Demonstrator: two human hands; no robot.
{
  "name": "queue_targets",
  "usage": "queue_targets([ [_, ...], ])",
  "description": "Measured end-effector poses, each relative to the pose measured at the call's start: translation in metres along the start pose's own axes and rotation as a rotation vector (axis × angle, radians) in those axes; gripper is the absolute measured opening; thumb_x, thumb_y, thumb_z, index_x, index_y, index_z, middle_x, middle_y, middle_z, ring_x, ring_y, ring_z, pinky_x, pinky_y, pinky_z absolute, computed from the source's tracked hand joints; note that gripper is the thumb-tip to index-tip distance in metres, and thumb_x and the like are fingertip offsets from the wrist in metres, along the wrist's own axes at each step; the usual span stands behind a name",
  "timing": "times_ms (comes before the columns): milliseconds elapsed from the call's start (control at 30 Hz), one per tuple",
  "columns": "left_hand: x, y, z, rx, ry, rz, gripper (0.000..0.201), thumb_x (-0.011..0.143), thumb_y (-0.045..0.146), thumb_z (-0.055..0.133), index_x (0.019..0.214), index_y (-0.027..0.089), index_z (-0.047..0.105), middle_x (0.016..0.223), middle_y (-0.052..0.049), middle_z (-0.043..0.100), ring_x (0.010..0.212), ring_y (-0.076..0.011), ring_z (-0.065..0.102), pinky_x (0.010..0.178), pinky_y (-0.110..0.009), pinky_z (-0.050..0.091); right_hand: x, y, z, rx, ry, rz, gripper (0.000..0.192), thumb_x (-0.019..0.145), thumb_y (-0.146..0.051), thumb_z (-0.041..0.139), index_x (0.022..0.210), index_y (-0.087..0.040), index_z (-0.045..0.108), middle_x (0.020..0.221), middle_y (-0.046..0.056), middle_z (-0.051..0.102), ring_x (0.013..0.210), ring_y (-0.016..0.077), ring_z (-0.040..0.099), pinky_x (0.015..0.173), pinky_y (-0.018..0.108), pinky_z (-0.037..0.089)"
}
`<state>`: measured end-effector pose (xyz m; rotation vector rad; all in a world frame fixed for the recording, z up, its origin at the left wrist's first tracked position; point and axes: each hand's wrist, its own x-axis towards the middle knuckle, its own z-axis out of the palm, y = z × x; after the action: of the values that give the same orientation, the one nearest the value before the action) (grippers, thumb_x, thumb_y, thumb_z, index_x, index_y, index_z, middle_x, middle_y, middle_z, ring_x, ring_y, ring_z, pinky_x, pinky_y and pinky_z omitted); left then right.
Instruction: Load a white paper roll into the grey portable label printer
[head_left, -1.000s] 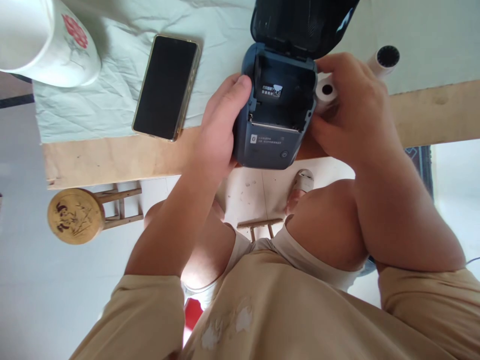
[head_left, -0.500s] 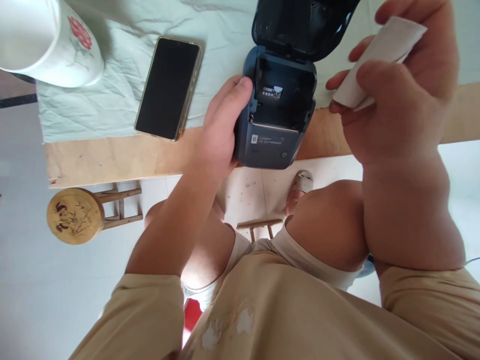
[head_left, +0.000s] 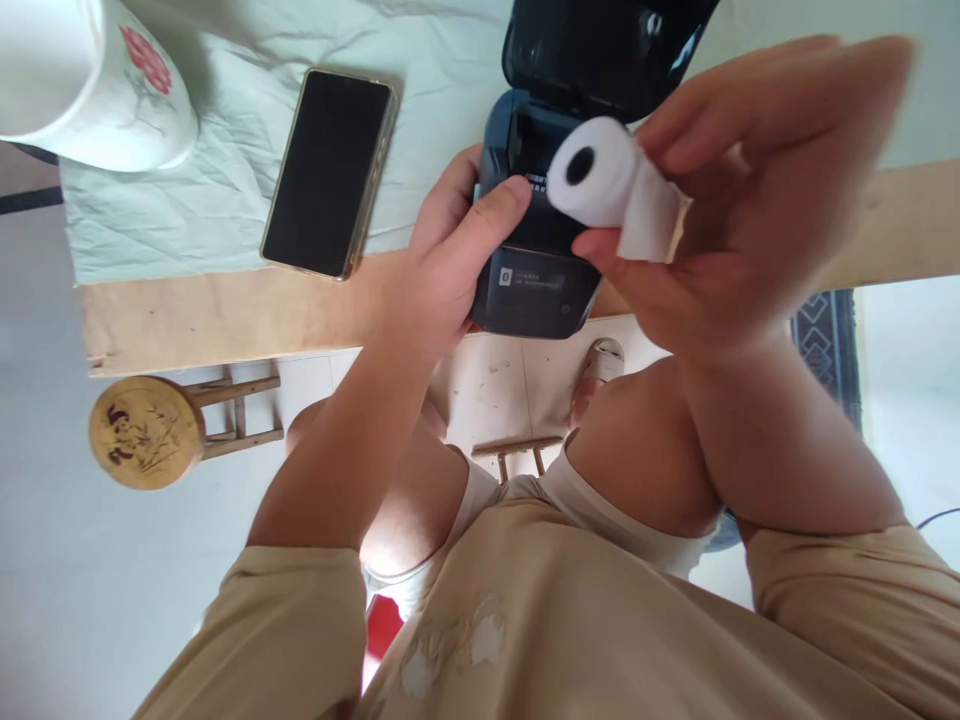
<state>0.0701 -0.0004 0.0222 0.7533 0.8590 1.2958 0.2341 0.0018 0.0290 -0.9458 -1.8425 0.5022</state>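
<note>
Since half a second ago, our right hand [head_left: 750,200] has swung the paper roll [head_left: 611,185] round, so its hollow core now faces us, and brought it down just above the printer's [head_left: 536,270] open bay. Our fingers are clamped on the roll's far end, pinching it rather than cupping it. Our left hand [head_left: 450,260] grips the printer's left side, thumb over the front edge of the bay, near the roll. The printer sits at the counter [head_left: 225,315] edge, partly overhanging it, lid [head_left: 600,50] up. We judge three risks: the pinched roll could slip and unwind; our thumb may block the roll's way into the bay; a firm push could tip the overhanging printer off. The phone [head_left: 326,175] and cup [head_left: 90,85] lie well apart.
</note>
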Motion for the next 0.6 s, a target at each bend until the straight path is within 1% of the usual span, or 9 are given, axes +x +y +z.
queue_targets([
  [67,-0.002,0.001,-0.001,-0.006,-0.021,0.019,0.012,0.080,0.030,0.067,0.075,0.019,0.064,0.068,0.000,0.057,0.057,-0.0072,0.052,0.048,-0.019,0.041,0.003,-0.007,0.006,-0.108,0.060,-0.144,0.020,0.078,-0.027,0.068,0.087,-0.024,0.051,0.093,0.001,0.060,0.094,0.0167,0.059,0.081,0.036,0.050],
  [133,-0.003,0.001,-0.003,-0.010,-0.051,0.014,0.009,0.082,0.028,0.065,0.081,0.019,0.064,0.071,0.000,0.057,0.062,-0.0077,0.054,0.052,-0.018,0.044,0.007,-0.009,0.009,-0.252,0.079,-0.234,0.016,0.079,-0.017,0.063,0.084,-0.022,0.049,0.088,0.002,0.062,0.091,0.0169,0.060,0.080,0.035,0.051],
  [200,-0.003,0.001,-0.005,-0.005,-0.087,-0.006,0.011,0.083,0.030,0.065,0.085,0.020,0.063,0.073,-0.001,0.058,0.062,-0.0085,0.054,0.052,-0.019,0.044,0.010,-0.009,0.010,-0.353,0.053,-0.224,0.013,0.080,-0.012,0.058,0.082,-0.022,0.050,0.090,0.003,0.064,0.090,0.0164,0.062,0.079,0.033,0.051],
  [267,-0.004,0.001,-0.005,-0.002,-0.079,-0.009,0.013,0.083,0.033,0.065,0.083,0.020,0.063,0.072,0.000,0.058,0.060,-0.0093,0.053,0.051,-0.021,0.043,0.011,-0.008,0.010,-0.392,0.024,-0.193,0.013,0.080,-0.010,0.055,0.079,-0.022,0.052,0.093,0.002,0.065,0.091,0.0157,0.063,0.080,0.032,0.052],
  [367,-0.006,0.004,0.000,0.000,-0.025,0.007,0.014,0.082,0.032,0.064,0.078,0.019,0.062,0.068,0.000,0.058,0.059,-0.0103,0.053,0.052,-0.024,0.041,0.011,-0.007,0.010,-0.387,0.011,-0.162,0.013,0.080,-0.010,0.056,0.075,-0.022,0.053,0.097,-0.001,0.067,0.094,0.0146,0.065,0.081,0.032,0.053],
  [500,-0.008,0.007,0.008,0.002,0.051,-0.024,0.011,0.081,0.027,0.062,0.076,0.018,0.059,0.065,0.000,0.054,0.057,-0.0092,0.050,0.052,-0.024,0.039,0.010,-0.006,0.008,-0.243,-0.016,-0.134,0.016,0.072,-0.005,0.059,0.076,-0.020,0.057,0.103,0.000,0.069,0.103,0.0161,0.066,0.090,0.034,0.054],
  [533,-0.008,0.007,0.009,0.007,0.062,-0.032,0.011,0.080,0.027,0.062,0.074,0.018,0.059,0.064,0.000,0.053,0.056,-0.0087,0.049,0.051,-0.024,0.037,0.010,-0.007,0.007,-0.207,-0.011,-0.148,0.016,0.071,-0.005,0.060,0.076,-0.020,0.057,0.101,0.000,0.069,0.102,0.0162,0.066,0.089,0.034,0.054],
  [600,-0.008,0.006,0.009,0.026,0.074,-0.048,0.015,0.079,0.032,0.062,0.072,0.019,0.057,0.063,0.000,0.050,0.053,-0.0084,0.046,0.046,-0.024,0.033,0.008,-0.009,0.007,-0.159,0.000,-0.217,0.015,0.069,-0.008,0.062,0.075,-0.021,0.056,0.092,0.000,0.068,0.092,0.0155,0.065,0.081,0.033,0.053],
])
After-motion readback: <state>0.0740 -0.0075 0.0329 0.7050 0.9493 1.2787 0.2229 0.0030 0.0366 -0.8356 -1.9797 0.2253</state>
